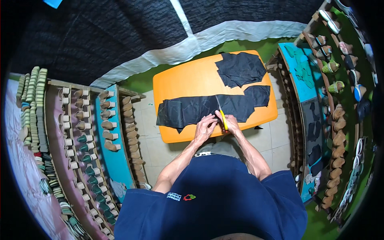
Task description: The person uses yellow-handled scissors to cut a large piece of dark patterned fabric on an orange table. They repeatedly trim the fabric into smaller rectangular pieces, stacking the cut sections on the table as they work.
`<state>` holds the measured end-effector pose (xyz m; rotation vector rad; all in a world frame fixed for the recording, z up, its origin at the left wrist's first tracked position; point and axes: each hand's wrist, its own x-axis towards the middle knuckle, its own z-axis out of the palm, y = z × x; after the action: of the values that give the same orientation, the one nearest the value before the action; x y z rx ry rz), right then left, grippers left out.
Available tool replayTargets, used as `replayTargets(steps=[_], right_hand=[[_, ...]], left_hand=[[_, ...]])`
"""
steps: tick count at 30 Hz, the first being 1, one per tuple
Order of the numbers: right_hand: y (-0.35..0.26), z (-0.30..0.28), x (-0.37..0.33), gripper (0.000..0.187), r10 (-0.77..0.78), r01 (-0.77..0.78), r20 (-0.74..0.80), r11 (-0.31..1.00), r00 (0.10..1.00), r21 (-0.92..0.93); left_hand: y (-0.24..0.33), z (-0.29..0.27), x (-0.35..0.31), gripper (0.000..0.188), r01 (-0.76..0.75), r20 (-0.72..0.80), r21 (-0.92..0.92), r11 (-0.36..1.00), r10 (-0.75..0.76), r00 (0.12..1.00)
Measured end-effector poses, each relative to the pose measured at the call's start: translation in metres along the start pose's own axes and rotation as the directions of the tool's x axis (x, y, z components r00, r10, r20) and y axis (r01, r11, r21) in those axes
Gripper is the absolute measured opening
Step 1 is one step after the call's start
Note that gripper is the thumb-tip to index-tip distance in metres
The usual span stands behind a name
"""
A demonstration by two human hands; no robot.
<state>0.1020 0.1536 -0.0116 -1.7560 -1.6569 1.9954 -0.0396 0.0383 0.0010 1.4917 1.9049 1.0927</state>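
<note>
A long piece of black cloth (182,111) lies across the front half of an orange table (188,82). My right hand (232,123) is closed around yellow-handled scissors (223,119), whose blades point away from me over the cloth. Beside them, my left hand (206,126) grips the cloth near its front edge, fingers bent; the fingertips are partly hidden. The blades reach toward the cloth's far edge. At the far right of the table lies a pile of cut black cloth pieces (241,69), with a smaller black piece (258,95) in front of it.
Racks of wooden shoe lasts (84,115) stand on the left, beside stacks of striped soles (33,92). On the right, a blue shelf (294,60) holds green scraps, with more lasts (338,138) and finished shoes beyond. A dark curtain (116,36) hangs behind the table.
</note>
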Motion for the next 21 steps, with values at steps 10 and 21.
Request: replayTargets(steps=[10, 21], right_hand=[[-0.037, -0.015, -0.023, 0.080, -0.169, 0.159, -0.126, 0.984, 0.978, -0.086], [0.028, -0.086, -0.004, 0.053, -0.515, 0.195, -0.643, 0.842, 0.567, -0.502]], left_hand=[[0.008, -0.002, 0.001, 0.018, 0.005, 0.012, -0.006, 1.000, -0.004, 1.000], [0.007, 0.008, 0.005, 0.023, 0.108, 0.117, 0.086, 0.990, -0.118, 0.986]])
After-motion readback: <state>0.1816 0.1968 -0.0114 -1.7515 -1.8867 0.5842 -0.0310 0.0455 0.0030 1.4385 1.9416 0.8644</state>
